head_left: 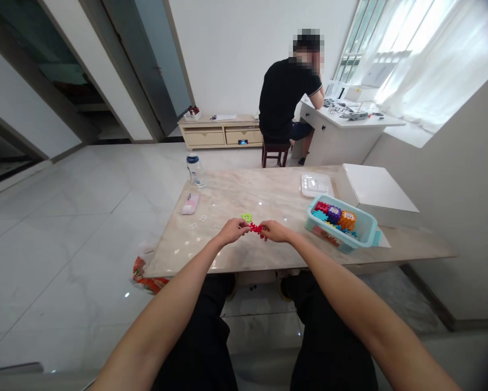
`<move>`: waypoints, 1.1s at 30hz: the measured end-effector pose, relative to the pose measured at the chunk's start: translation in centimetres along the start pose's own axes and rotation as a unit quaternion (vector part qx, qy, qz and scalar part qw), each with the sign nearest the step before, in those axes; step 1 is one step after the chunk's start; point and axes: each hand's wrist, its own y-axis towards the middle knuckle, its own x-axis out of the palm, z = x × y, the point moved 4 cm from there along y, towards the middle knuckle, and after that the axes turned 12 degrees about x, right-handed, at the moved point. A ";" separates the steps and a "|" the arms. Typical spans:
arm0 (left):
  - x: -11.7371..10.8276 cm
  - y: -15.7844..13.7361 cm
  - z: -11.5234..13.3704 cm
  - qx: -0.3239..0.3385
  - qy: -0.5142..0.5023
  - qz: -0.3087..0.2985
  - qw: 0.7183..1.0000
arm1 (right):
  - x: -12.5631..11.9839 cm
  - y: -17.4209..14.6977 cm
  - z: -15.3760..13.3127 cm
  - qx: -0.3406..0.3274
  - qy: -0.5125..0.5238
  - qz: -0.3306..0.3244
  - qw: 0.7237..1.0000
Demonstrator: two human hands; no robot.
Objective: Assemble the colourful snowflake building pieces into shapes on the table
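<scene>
Between my two hands is a red interlocking building piece [255, 228] with notched edges, just above the marble table. My left hand [232, 231] pinches its left end. The fingers of my right hand [274, 231] are closed on its right side, where more red shows below the fingertips. I cannot tell whether this is one piece or several joined. A lime-green notched piece [247, 217] lies on the table just beyond my left fingertips.
A light blue tub [366, 231] with colourful notched pieces stands to the right, near a clear lid [315, 184] and white box [380, 187]. At left are a water bottle [195, 172], pink box [190, 203] and small square cards [193, 226]. A person [286, 98] sits beyond.
</scene>
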 end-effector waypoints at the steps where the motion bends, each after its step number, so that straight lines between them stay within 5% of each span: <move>1: 0.0 -0.1 -0.1 -0.004 -0.004 0.004 1.000 | -0.1 0.0 0.0 -0.011 0.057 -0.009 0.998; 8: -0.1 0.2 -0.8 -0.021 -0.061 0.051 0.997 | -2.1 -0.5 0.1 -0.024 0.161 0.005 0.987; 17: 0.2 0.6 1.1 0.008 -0.085 0.057 0.995 | -3.9 -0.6 1.4 -0.011 0.202 0.174 0.964; 21: 0.3 1.0 1.4 0.000 -0.088 0.082 0.993 | -3.7 -1.0 0.2 -0.035 0.167 0.168 0.971; 29: 0.4 1.2 1.7 0.026 -0.064 0.064 0.996 | -4.8 -1.1 -0.1 0.013 0.136 0.274 0.952; 33: 0.4 1.3 1.3 0.029 -0.067 0.067 0.995 | -4.5 -1.1 0.2 0.016 0.102 0.243 0.965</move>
